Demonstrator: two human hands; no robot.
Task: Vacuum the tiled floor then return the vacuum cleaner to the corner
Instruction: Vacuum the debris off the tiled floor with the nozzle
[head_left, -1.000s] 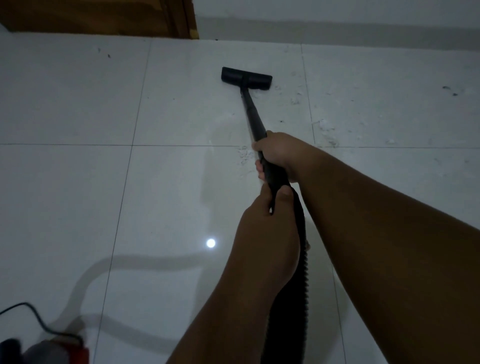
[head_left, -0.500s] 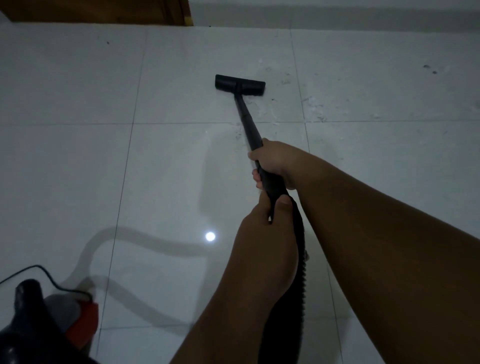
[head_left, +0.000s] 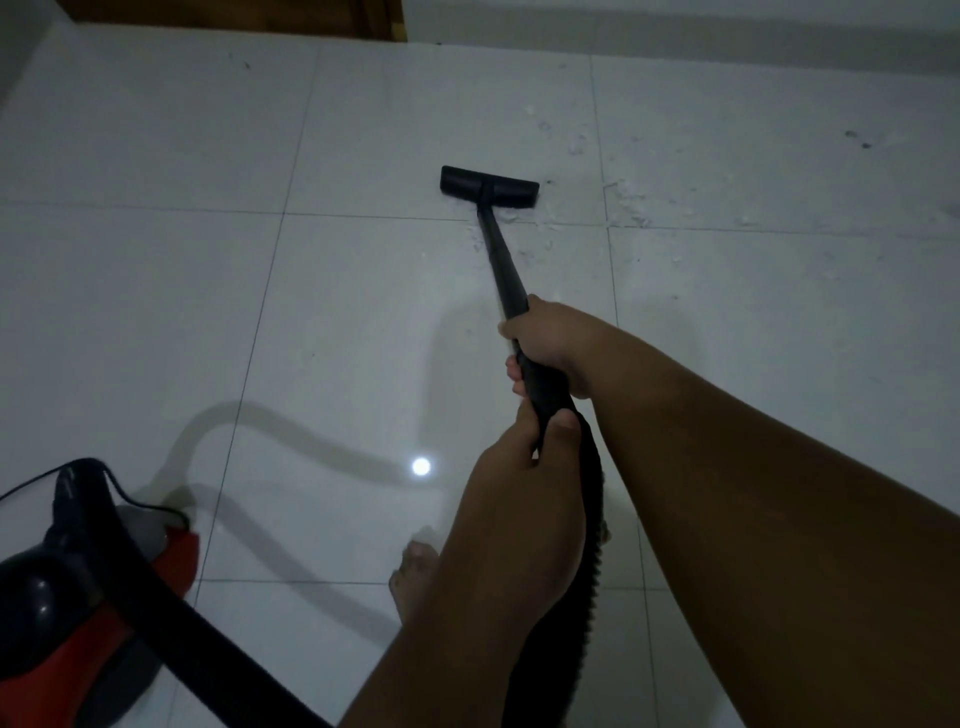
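Note:
A black vacuum wand (head_left: 500, 262) runs from my hands forward to a flat black floor nozzle (head_left: 488, 187) that rests on the white tiled floor (head_left: 156, 312). My right hand (head_left: 550, 338) grips the wand higher up, and my left hand (head_left: 524, 467) is wrapped around its lower end where the ribbed black hose (head_left: 587, 582) begins. White crumbs and dust (head_left: 628, 200) lie scattered to the right of the nozzle. The red and black vacuum cleaner body (head_left: 78, 597) sits at the lower left, with the hose curving out of it.
A thin black power cord (head_left: 119, 488) loops over the vacuum body. My bare foot (head_left: 413, 577) stands on the tile below my left hand. A wooden door frame (head_left: 384, 21) and the white wall base (head_left: 675, 36) border the far edge. A bright light reflection (head_left: 421, 466) shines on the floor.
The nozzle has been drawn back toward me across the tile. The view has dropped and shifted, so the vacuum body and my foot have come into sight at the bottom.

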